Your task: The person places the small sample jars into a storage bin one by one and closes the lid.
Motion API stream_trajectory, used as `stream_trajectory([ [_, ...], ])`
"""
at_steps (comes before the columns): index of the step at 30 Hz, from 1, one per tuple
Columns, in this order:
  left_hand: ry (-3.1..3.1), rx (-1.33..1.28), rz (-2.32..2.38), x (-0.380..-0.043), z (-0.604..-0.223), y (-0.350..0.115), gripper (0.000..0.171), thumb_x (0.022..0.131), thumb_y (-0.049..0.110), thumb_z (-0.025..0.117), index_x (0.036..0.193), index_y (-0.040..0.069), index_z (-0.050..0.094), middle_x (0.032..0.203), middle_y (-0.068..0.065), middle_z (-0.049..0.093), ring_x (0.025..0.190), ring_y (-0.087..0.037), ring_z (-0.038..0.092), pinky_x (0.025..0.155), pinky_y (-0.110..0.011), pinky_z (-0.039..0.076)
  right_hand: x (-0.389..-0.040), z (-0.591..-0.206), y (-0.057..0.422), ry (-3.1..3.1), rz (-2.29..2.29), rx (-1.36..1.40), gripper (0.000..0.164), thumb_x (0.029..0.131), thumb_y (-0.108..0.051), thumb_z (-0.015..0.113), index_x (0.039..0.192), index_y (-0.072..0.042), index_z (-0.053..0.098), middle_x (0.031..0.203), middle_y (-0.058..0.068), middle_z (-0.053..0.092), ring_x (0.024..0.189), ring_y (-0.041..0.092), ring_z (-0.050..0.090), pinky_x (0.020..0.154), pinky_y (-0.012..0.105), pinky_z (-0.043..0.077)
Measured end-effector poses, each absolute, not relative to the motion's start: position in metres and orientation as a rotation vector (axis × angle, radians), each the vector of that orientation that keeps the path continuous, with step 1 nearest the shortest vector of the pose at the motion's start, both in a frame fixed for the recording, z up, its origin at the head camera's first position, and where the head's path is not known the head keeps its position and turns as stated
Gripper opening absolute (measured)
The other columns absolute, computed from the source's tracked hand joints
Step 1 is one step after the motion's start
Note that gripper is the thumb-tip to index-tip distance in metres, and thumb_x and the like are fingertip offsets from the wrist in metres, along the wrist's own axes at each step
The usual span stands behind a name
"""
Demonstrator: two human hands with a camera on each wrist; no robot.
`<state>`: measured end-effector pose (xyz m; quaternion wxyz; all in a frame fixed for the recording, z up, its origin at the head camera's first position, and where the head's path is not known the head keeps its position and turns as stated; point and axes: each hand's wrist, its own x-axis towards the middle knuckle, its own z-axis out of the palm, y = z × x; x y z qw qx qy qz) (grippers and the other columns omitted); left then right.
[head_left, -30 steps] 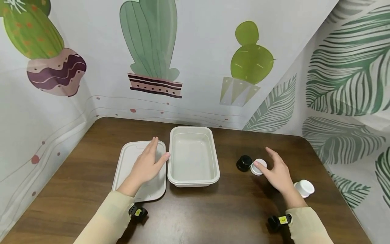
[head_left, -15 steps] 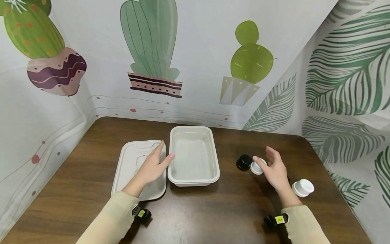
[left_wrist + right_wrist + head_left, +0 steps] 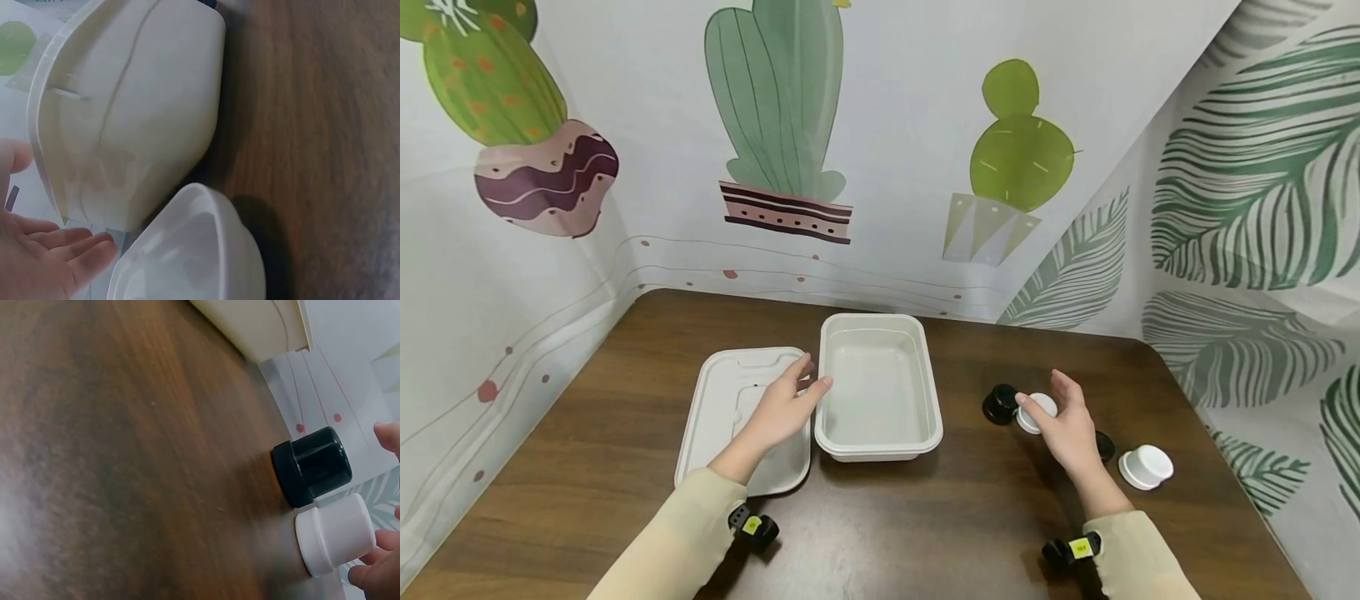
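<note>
In the head view a pale rectangular box stands on the brown table, with nothing inside. A matching flat lid lies to its left. My left hand is over the lid, thumb and fingers apart, thumb tip overlapping the box's left rim. On the right, my right hand holds nothing, its fingers spread loosely around a small white cylinder. Its fingertips are right beside that cylinder in the right wrist view. A similar black cylinder stands close by; both are wider at the base.
Another white cylinder stands further right, near the table's right side. A second black one is partly hidden behind my right hand. A patterned wall covering rises behind the table's far edge.
My left hand has moved slightly right, toward the box. The right hand has shifted a little left and bent its fingers more, uncovering part of the second black cylinder.
</note>
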<state>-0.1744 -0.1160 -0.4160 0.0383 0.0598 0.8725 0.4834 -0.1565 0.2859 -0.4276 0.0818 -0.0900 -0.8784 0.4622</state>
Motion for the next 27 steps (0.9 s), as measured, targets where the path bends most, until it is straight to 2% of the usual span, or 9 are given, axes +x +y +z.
stream_trajectory([
  [4, 2.629, 0.132, 1.546, -0.176, -0.414, -0.113, 0.065, 0.097, 0.034, 0.050, 0.145, -0.003, 0.028, 0.142, -0.023, 0.044, 0.126, -0.038, 0.048, 0.102, -0.047, 0.043, -0.156, -0.431, 0.283, -2.656, 1.367, -0.269, 0.086, 0.085, -0.036, 0.069, 0.147, -0.001, 0.021, 0.151, 0.024, 0.027, 0.140, 0.039, 0.026, 0.112, 0.051, 0.028],
  [13, 2.492, 0.070, 1.742, -0.178, -0.412, -0.104, 0.054, 0.094, 0.015, 0.052, 0.140, -0.009, 0.035, 0.132, -0.029, 0.051, 0.121, -0.037, 0.052, 0.099, -0.045, 0.046, -0.152, -0.439, 0.284, -2.742, 1.320, -0.244, 0.086, 0.084, -0.027, 0.070, 0.147, 0.000, 0.018, 0.148, 0.026, 0.029, 0.125, 0.038, 0.041, 0.101, 0.050, 0.038],
  [20, 2.366, -0.039, 1.838, -0.180, -0.410, -0.103, 0.049, 0.094, 0.011, 0.051, 0.136, -0.010, 0.040, 0.129, -0.029, 0.052, 0.117, -0.035, 0.054, 0.092, -0.037, 0.051, -0.151, -0.445, 0.285, -2.811, 1.218, -0.303, 0.085, 0.082, -0.020, 0.070, 0.146, 0.000, 0.018, 0.135, 0.032, 0.040, 0.117, 0.043, 0.047, 0.097, 0.053, 0.041],
  [27, 2.234, -0.147, 1.955, -0.183, -0.410, -0.101, 0.046, 0.094, 0.011, 0.052, 0.133, -0.010, 0.043, 0.124, -0.027, 0.054, 0.109, -0.029, 0.056, 0.081, -0.028, 0.053, -0.151, -0.449, 0.284, -2.835, 1.109, -0.333, 0.076, 0.081, -0.016, 0.069, 0.141, 0.003, 0.026, 0.134, 0.034, 0.043, 0.118, 0.047, 0.047, 0.099, 0.056, 0.038],
])
